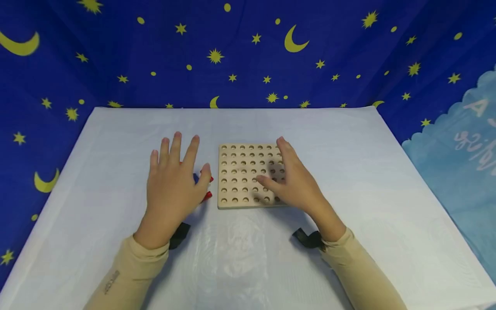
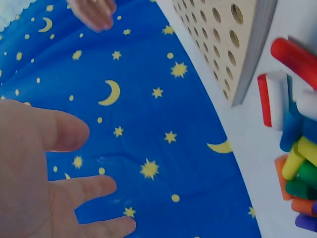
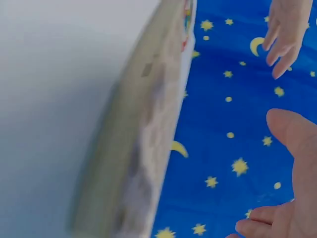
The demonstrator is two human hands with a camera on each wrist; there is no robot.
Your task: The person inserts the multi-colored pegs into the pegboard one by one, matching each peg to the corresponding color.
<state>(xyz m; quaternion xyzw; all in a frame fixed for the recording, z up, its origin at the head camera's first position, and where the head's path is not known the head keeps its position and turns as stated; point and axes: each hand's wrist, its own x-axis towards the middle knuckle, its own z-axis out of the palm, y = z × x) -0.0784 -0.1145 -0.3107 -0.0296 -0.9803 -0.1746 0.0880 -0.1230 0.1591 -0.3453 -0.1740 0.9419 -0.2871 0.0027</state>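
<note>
The person's left hand [image 1: 173, 181] hangs over the white table [image 1: 116, 181], palm down, fingers straight and fanned a little apart, holding nothing. Under it, and mostly hidden from the head view, lies a heap of coloured pegs [image 1: 206, 187]; only a bit of red and blue peeps out past the thumb. The left wrist view shows more of that heap [image 2: 297, 163]: red, white, blue, yellow, green, orange and purple pegs piled together on the table, just beside the edge of the wooden pegboard [image 2: 233, 39]. Whether the palm touches the pegs I cannot tell. In that same view the fingers [image 2: 84, 188] are loose and straight against the starry blue cloth [image 2: 148, 124].

Just to the right of that hand's thumb sits the pegboard [image 1: 242, 172], a square wooden slab with rows of round holes, lying flat on the table, its holes unfilled where I can see them.

The right hand [image 1: 292, 181] lies over the right part of the board, fingers straight and together, thumb stretched out leftwards across the holes. It grips nothing; whether it rests on the wood or floats just above, I cannot tell. Both wrists wear beige sleeves [image 1: 360, 267] and dark straps [image 1: 308, 238].
</note>
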